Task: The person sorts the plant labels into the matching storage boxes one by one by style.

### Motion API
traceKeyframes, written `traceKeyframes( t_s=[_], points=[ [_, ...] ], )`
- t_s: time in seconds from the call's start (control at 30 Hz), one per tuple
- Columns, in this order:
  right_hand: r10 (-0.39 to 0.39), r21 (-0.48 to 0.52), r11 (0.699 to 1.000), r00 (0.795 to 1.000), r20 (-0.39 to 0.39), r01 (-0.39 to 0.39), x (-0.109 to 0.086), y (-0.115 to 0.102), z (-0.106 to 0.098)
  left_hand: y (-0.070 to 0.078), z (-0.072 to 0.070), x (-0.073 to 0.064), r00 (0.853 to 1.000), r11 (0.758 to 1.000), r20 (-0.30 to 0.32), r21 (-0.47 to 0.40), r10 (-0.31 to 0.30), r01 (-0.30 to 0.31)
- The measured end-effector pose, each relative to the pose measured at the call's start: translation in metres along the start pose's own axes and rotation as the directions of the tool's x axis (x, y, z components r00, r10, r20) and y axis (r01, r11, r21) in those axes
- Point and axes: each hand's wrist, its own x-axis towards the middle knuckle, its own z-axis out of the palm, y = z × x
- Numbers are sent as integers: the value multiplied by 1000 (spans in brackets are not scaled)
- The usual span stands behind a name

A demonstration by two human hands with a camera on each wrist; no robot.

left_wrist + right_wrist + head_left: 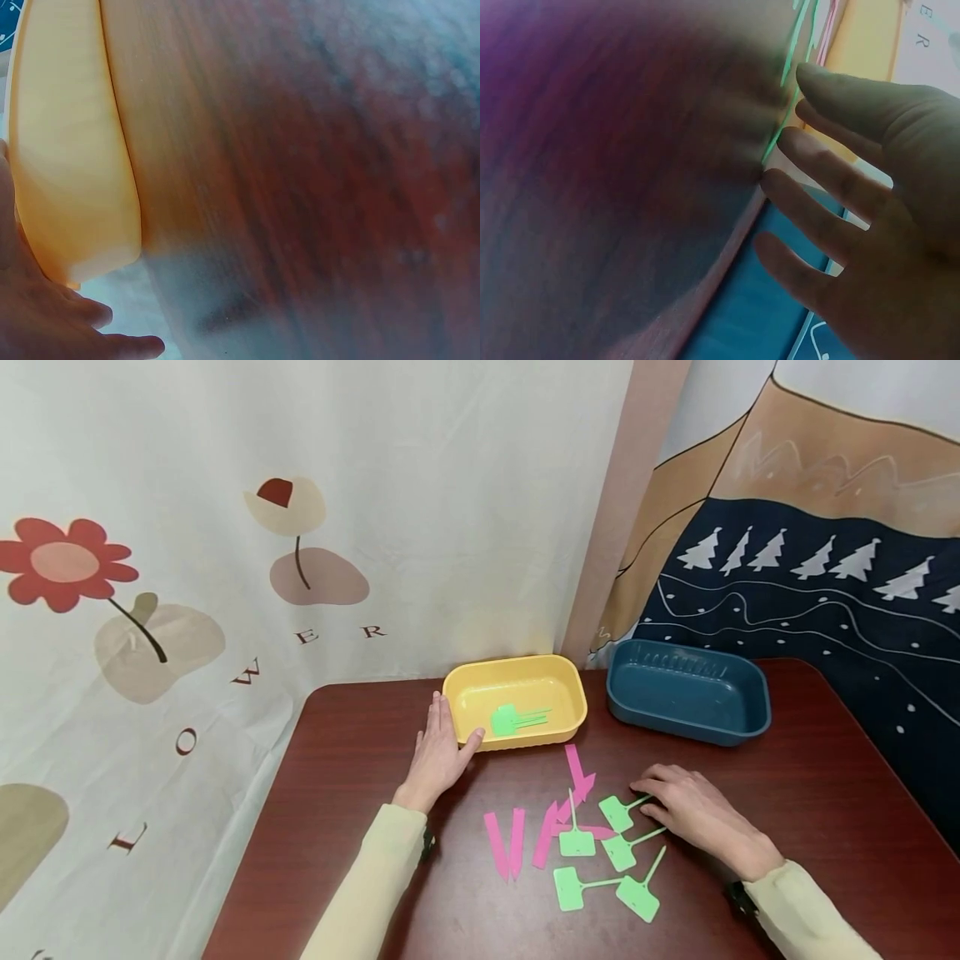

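Note:
My left hand lies along the left end of a yellow plastic basket, fingers straight against its wall and thumb at the front rim. Inside that basket are a few green T-shaped plant labels. Over the table at the right, my right hand has its fingertips at the stem of a green plant label. In the right wrist view its thumb and fingers are spread apart beside thin green stems. More green labels lie left of this hand, among pink pointed strip labels.
A dark blue plastic basket stands at the back right, beside the yellow one. The brown wooden table ends at a printed curtain behind. Several pink strips lie in front of the yellow basket, some overlapping.

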Motion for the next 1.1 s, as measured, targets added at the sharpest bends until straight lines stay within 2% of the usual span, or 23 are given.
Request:
traceKeyframes(
  t_s=[0.3, 0.67, 1.1],
  points=[
    [-13, -22, 1000, 999, -39, 12, 0, 0, 4, 0, 0, 1, 1000, 1000, -6, 7, 7, -7],
    [-20, -39, 999, 999, -41, 19, 1, 0, 4, 1, 0, 0, 1000, 1000, 6, -2, -6, 6],
    [-12, -46, 999, 1000, -8, 11, 5, -3, 1, 1, -1, -1, 1000, 1000, 6, -19, -5, 5]
  ],
)
